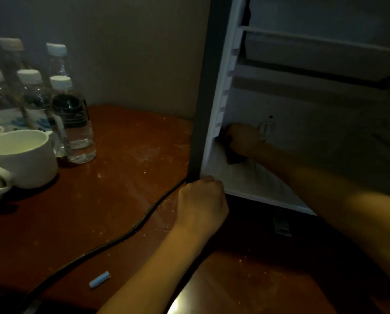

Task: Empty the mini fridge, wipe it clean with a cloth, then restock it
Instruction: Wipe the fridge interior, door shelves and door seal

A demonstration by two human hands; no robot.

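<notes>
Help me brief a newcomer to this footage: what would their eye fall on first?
Both hands at the open fridge on the right: the right hand holds a dark cloth low inside, by its left wall, while the left hand grips the frame's lower front corner. Next come the bottles and white cups clustered at far left on the table, and the black cable snaking across it.

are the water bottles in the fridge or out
Out: the water bottles stand on the table left of the fridge.
</notes>
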